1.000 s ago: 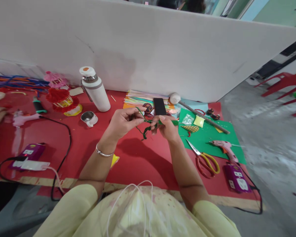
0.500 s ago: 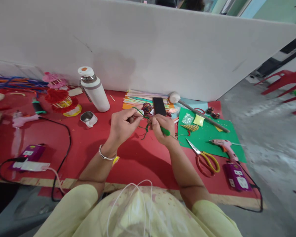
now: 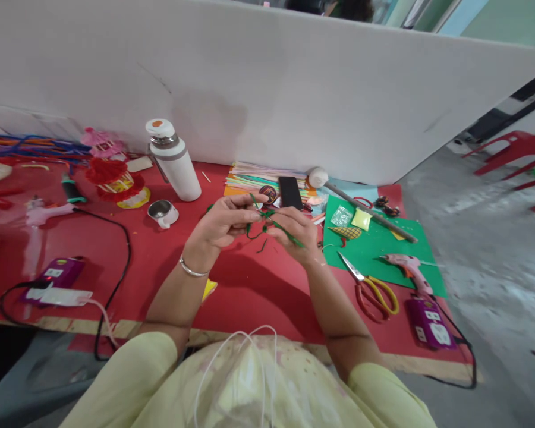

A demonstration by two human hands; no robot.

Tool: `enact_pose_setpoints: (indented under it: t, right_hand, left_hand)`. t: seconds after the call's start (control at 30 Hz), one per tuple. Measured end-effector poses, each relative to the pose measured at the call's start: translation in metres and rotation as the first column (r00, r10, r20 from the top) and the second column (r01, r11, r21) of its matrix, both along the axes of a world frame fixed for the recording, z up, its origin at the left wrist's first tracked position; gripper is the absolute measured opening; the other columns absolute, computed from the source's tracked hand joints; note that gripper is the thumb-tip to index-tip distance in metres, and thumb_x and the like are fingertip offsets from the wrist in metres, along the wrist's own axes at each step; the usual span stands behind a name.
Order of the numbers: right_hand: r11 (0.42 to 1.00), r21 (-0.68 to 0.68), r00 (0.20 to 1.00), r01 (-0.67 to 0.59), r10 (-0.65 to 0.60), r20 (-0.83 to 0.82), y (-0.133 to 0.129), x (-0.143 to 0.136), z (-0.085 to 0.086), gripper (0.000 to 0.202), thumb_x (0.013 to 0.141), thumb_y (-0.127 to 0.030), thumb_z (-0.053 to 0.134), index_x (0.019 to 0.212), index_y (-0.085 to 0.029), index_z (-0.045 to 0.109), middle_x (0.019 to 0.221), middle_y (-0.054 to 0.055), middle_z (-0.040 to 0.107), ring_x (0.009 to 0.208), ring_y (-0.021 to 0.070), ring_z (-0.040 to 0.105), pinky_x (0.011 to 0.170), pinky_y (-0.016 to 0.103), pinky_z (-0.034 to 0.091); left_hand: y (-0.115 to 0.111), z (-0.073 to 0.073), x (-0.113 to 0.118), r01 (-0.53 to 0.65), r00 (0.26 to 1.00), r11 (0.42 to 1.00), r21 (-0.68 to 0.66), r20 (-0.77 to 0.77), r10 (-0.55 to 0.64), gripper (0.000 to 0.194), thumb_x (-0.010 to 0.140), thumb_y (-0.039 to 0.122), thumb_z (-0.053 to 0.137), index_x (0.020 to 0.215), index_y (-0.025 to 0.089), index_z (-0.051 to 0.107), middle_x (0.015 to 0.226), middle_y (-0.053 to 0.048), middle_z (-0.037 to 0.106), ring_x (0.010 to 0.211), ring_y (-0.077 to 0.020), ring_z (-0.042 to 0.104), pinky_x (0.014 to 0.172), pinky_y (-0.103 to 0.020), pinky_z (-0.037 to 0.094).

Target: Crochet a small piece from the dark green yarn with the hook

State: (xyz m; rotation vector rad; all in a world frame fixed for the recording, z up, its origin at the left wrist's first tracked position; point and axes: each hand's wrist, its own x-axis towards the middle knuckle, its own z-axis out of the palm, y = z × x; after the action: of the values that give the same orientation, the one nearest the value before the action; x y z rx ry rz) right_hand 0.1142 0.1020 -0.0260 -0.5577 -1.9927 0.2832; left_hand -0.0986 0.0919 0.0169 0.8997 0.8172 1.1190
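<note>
Green yarn (image 3: 254,202) runs over the raised fingers of my left hand (image 3: 216,226), which pinches the small green piece of work beside the hook. My right hand (image 3: 299,233) is closed around a green-handled crochet hook (image 3: 293,239), its tip meeting the yarn between both hands. Loose dark green yarn ends dangle below the fingers. Just beyond the hands lie a multicoloured yarn ball (image 3: 268,194) and a black phone (image 3: 290,193). How the stitches sit on the hook is too small to tell.
A white thermos (image 3: 178,169) and its cup (image 3: 163,213) stand left. To the right are scissors (image 3: 369,291), a pink glue gun (image 3: 409,268), a purple box (image 3: 430,324) and a stick (image 3: 370,211) on green sheet. A white partition (image 3: 267,89) rises behind the red tabletop (image 3: 258,297).
My left fingers have spread and lifted the yarn, and the hand has shifted slightly left. The hook handle now lies along my right palm. Another person's hand at the far left has gone from view.
</note>
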Motion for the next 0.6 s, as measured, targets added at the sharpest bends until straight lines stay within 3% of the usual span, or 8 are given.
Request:
enact_pose_setpoints:
  t: [0.07,0.2,0.33,0.4,0.47,0.53,0.6]
  right_hand:
    - [0.994,-0.081,0.991,-0.075,0.083,0.101,0.005,0.013,0.015,0.020,0.103,-0.038,0.066,0.113,-0.025,0.077,0.102,0.010,0.078,0.090,0.0202,0.075,0.081,0.034,0.062]
    - [0.982,-0.115,0.947,-0.147,0.173,0.269,0.010,0.032,0.043,0.021,0.103,-0.031,0.065,0.118,-0.023,0.078,0.106,0.011,0.079,0.092,0.0198,0.075,0.081,0.033,0.061]
    - [0.919,-0.291,0.930,-0.267,0.325,0.171,0.009,0.041,0.055,0.023,0.105,-0.031,0.060,0.107,-0.023,0.082,0.096,0.009,0.079,0.086,0.0189,0.075,0.075,0.032,0.062]
    - [0.828,-0.456,0.925,-0.327,0.379,0.024,0.007,0.042,0.052,0.029,0.107,-0.035,0.057,0.100,-0.022,0.082,0.090,0.008,0.079,0.080,0.0186,0.076,0.071,0.032,0.063]
    - [0.685,-0.596,0.900,-0.420,0.399,-0.177,0.005,0.038,0.042,0.034,0.107,-0.041,0.057,0.097,-0.019,0.081,0.088,0.008,0.077,0.074,0.0190,0.077,0.066,0.032,0.065]
    - [0.537,-0.666,0.855,-0.517,0.351,-0.381,0.002,0.028,0.028,0.037,0.103,-0.048,0.062,0.091,-0.017,0.078,0.085,0.007,0.076,0.069,0.0198,0.077,0.060,0.032,0.064]
    - [0.422,-0.706,0.819,-0.569,0.216,-0.531,-0.001,0.012,0.013,0.047,0.095,-0.063,0.066,0.083,-0.018,0.073,0.072,0.002,0.070,0.054,0.0170,0.071,0.046,0.028,0.058]
  left_hand:
    - [0.002,-0.001,-0.004,-0.028,0.999,1.000,0.009,-0.038,0.028,0.042,0.058,0.020,0.093,0.100,0.017,0.085,0.059,0.004,0.059,0.042,-0.0011,0.029,0.042,-0.021,0.013]
    - [0.006,-0.004,-0.003,-0.042,0.993,0.999,0.015,-0.112,0.043,0.040,0.058,0.020,0.092,0.097,0.016,0.086,0.057,0.003,0.061,0.041,-0.0017,0.027,0.042,-0.022,0.013]
    - [0.004,-0.003,-0.001,0.045,0.992,0.998,0.051,-0.124,-0.038,0.036,0.059,0.020,0.091,0.094,0.014,0.086,0.057,0.003,0.058,0.043,-0.0026,0.030,0.043,-0.023,0.016]
    - [0.003,-0.002,-0.001,0.094,0.990,0.993,0.065,-0.113,-0.087,0.035,0.060,0.020,0.090,0.094,0.014,0.086,0.057,0.003,0.057,0.044,-0.0030,0.032,0.043,-0.022,0.018]
    - [0.003,-0.003,0.000,0.125,0.988,0.989,0.075,-0.097,-0.118,0.033,0.060,0.020,0.090,0.092,0.015,0.087,0.056,0.003,0.057,0.044,-0.0029,0.033,0.043,-0.022,0.019]
    - [0.002,-0.004,0.003,0.130,0.989,0.988,0.086,-0.077,-0.124,0.031,0.060,0.020,0.090,0.090,0.015,0.086,0.056,0.003,0.058,0.043,-0.0032,0.034,0.042,-0.022,0.022]
    - [0.000,-0.005,0.010,0.109,0.993,0.989,0.097,-0.056,-0.104,0.029,0.060,0.021,0.090,0.087,0.015,0.086,0.058,0.002,0.061,0.045,-0.0047,0.039,0.043,-0.022,0.027]
